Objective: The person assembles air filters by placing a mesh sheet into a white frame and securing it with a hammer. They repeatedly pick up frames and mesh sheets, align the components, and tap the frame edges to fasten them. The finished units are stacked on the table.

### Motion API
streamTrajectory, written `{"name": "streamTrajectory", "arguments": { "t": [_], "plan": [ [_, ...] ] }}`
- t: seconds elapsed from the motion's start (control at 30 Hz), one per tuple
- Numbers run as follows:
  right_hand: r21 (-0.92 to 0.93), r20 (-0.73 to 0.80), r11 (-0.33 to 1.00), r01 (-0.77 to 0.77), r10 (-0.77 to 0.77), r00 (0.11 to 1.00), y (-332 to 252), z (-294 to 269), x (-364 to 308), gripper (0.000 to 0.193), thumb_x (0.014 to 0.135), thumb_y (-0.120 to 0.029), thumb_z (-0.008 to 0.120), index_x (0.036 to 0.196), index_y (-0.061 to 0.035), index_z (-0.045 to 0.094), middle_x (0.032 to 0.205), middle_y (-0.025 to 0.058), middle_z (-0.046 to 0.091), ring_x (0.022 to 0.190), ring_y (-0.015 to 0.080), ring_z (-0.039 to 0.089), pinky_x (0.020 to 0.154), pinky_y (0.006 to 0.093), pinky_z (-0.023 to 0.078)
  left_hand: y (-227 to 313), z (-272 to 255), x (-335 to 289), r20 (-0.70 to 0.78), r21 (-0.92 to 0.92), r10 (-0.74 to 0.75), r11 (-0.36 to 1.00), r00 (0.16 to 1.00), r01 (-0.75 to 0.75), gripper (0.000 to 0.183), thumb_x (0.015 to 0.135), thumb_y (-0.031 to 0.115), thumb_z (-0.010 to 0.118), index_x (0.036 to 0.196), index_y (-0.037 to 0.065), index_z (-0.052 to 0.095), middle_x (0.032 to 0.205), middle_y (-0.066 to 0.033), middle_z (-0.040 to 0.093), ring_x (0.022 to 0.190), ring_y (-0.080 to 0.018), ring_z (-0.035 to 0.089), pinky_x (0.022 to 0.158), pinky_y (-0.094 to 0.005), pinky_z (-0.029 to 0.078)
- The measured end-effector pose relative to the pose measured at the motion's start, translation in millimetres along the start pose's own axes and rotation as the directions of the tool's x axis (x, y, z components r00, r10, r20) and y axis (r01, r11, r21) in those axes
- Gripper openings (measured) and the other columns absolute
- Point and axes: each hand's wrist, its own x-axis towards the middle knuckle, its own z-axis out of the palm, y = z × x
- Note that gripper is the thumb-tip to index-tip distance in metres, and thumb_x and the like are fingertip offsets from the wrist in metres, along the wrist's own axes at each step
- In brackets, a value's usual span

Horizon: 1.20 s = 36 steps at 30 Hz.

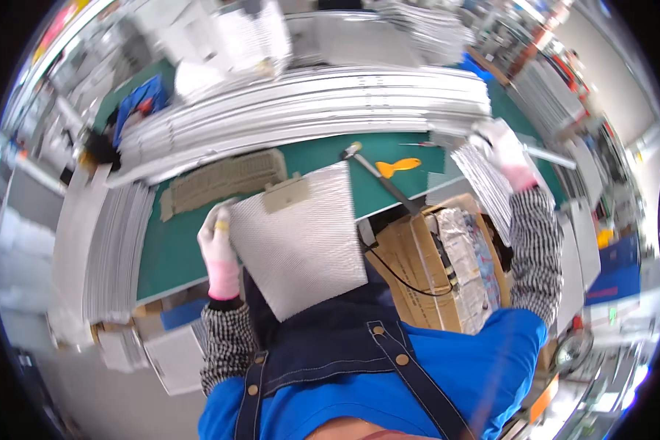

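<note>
My left hand (218, 238), in a white glove with a pink cuff, grips the left edge of a ribbed silver sheet (304, 242). The sheet is tilted in front of my apron, and a small flat greyish-beige plate (287, 194) sits at its upper edge. Out to the right, my right hand (500, 150), gloved alike, is closed at the top of some ribbed silver sheets (485, 183). How many of them its fingers hold is hidden.
A hammer (378, 176) and an orange scraper (398, 167) lie on the green tabletop (319, 154). A grey-beige ribbed piece (224, 182) lies left of them. Long white panels (308, 103) are stacked behind. An open cardboard box (411, 275) stands at the right front; more panels (110, 249) stand left.
</note>
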Motion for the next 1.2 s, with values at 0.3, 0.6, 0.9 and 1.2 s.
{"name": "streamTrajectory", "arguments": {
  "t": [0.3,0.6,0.9,1.2],
  "plan": [
    [0.446,-0.253,0.690,0.570,-0.514,0.819,-245,-12,93,0.025,0.077,-0.021,0.081,0.099,-0.0120,0.073,0.078,0.0030,0.064,0.071,0.0232,0.064,0.064,0.0348,0.053,34,16,-34,-0.104,0.035,0.013,0.999,0.994,-0.010,0.030,0.098,0.020,0.068,0.117,-0.003,0.071,0.095,-0.0009,0.072,0.085,-0.0046,0.058,0.078,-0.0205,0.047],
    [0.691,0.021,0.504,0.518,-0.730,0.683,-343,28,137,0.022,0.092,-0.028,0.065,0.101,-0.0073,0.067,0.095,0.0087,0.061,0.088,0.0290,0.066,0.077,0.0422,0.055,22,7,-41,-0.183,-0.042,-0.027,0.999,0.983,0.020,0.028,0.093,0.017,0.075,0.112,-0.004,0.072,0.097,-0.0006,0.072,0.088,-0.0061,0.060,0.081,-0.0230,0.047],
    [0.804,0.233,0.503,0.316,-0.756,0.611,-309,28,127,0.026,0.095,-0.025,0.063,0.110,-0.0038,0.065,0.098,0.0136,0.062,0.090,0.0309,0.065,0.080,0.0411,0.052,34,3,-41,-0.040,-0.216,-0.069,0.975,0.997,0.059,0.042,0.088,0.016,0.079,0.124,-0.002,0.067,0.101,-0.0010,0.070,0.091,-0.0082,0.061,0.084,-0.0238,0.048],
    [0.702,0.585,0.712,-0.022,-0.558,0.589,-235,11,134,0.030,0.090,-0.027,0.067,0.110,-0.0043,0.065,0.087,0.0135,0.067,0.082,0.0239,0.065,0.075,0.0354,0.051,17,-29,-45,-0.047,-0.473,-0.124,0.877,0.991,0.088,0.059,0.083,0.017,0.082,0.134,0.002,0.055,0.110,-0.0022,0.059,0.107,-0.0133,0.054,0.095,-0.0277,0.042]
  ]
}}
